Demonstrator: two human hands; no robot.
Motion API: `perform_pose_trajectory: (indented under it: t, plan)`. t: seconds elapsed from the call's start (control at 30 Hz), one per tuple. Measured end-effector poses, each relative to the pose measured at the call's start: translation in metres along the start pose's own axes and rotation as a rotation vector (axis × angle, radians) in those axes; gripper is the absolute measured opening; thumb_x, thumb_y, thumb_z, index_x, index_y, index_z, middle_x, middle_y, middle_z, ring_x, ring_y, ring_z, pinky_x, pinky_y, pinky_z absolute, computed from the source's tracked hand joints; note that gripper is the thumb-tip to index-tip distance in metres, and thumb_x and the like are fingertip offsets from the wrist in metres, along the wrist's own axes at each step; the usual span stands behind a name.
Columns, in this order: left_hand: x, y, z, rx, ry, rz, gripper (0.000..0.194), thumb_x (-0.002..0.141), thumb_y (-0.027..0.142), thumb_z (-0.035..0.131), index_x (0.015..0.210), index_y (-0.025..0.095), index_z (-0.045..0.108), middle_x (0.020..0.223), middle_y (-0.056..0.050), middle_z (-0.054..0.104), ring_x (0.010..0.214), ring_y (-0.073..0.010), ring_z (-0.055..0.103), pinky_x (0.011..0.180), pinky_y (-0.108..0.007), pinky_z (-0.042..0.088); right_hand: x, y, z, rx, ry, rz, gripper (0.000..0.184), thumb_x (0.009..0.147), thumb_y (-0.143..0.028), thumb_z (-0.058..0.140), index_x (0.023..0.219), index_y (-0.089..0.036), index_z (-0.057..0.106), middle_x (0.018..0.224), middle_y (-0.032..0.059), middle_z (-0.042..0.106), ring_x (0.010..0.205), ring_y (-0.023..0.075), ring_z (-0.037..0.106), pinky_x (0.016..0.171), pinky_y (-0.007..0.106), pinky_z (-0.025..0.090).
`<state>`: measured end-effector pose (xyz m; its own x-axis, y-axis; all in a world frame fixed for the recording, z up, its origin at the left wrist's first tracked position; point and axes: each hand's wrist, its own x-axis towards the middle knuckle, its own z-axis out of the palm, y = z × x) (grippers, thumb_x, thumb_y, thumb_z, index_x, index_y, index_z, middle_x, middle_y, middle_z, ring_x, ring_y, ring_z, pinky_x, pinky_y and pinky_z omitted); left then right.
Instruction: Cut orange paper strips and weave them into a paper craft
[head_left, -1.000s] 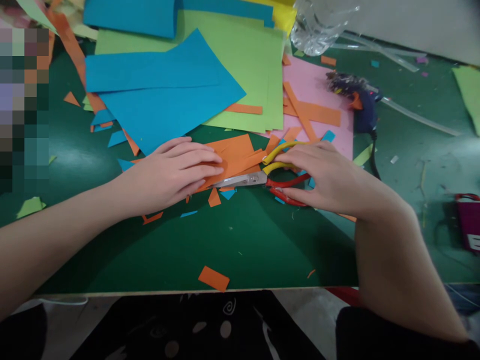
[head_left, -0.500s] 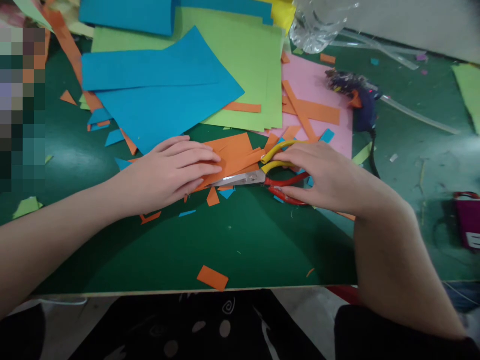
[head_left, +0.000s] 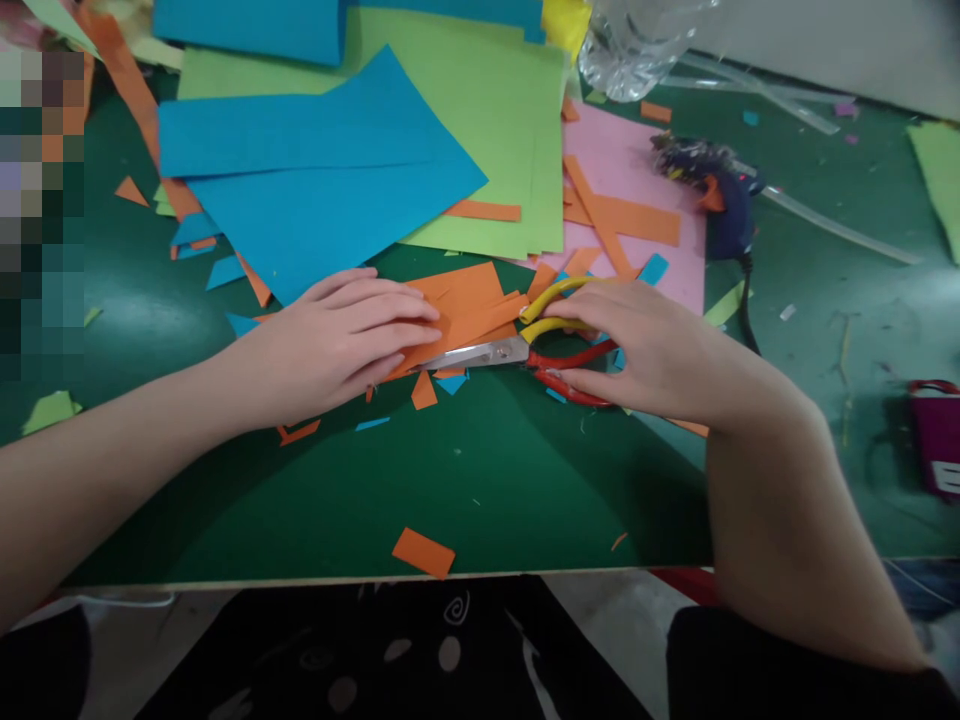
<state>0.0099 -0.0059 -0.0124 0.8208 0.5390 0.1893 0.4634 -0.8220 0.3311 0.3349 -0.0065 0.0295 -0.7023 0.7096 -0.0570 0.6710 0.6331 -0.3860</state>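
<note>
My left hand lies flat, fingers stretched out, pressing a piece of orange paper onto the green table. My right hand rests over the handles of two scissors: a yellow-handled pair and a red-handled pair. Its fingers curl loosely over them. A steel blade lies along the lower edge of the orange paper, pointing at my left fingertips.
Large blue, light green and pink sheets are piled behind my hands. A dark glue gun lies at the right, with clear glue sticks. A crumpled clear plastic bottle stands behind. Paper scraps litter the table.
Both hands stay where they were on the paper and scissors. The whole view has shifted slightly as my head moved.
</note>
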Motion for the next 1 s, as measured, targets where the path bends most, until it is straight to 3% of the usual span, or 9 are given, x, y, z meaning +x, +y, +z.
perform_pose_trajectory:
  t: [0.63, 0.87, 1.0]
  plan:
    - [0.0001, 0.0, 0.0001, -0.003, 0.007, -0.005, 0.036, 0.103, 0.028, 0.038, 0.136, 0.033, 0.05, 0.138, -0.003, 0.059, 0.13, -0.0253, 0.051, 0.114, -0.051, 0.034, -0.0008, 0.0008, 0.0004, 0.012, 0.004, 0.0, 0.036, 0.086, -0.043, 0.061, 0.118, -0.026, 0.062, 0.116, 0.0078, 0.068, 0.108, 0.0318, 0.063, 0.092, 0.049, 0.048]
    - [0.0007, -0.0001, -0.0015, 0.026, -0.004, 0.017, 0.033, 0.103, 0.026, 0.037, 0.133, 0.027, 0.052, 0.138, -0.004, 0.059, 0.13, -0.0254, 0.051, 0.113, -0.051, 0.035, -0.001, 0.0015, 0.001, 0.014, 0.002, 0.003, 0.037, 0.087, -0.044, 0.06, 0.119, -0.026, 0.063, 0.117, 0.0079, 0.068, 0.109, 0.0318, 0.062, 0.094, 0.049, 0.047]
    - [-0.0003, -0.0006, -0.0005, 0.004, 0.002, 0.002, 0.033, 0.103, 0.028, 0.037, 0.133, 0.03, 0.052, 0.138, -0.004, 0.059, 0.13, -0.0257, 0.051, 0.113, -0.052, 0.034, -0.0002, 0.0009, 0.0006, 0.024, 0.0, 0.017, 0.036, 0.086, -0.044, 0.061, 0.117, -0.025, 0.064, 0.118, 0.0078, 0.068, 0.109, 0.0316, 0.062, 0.093, 0.048, 0.047]
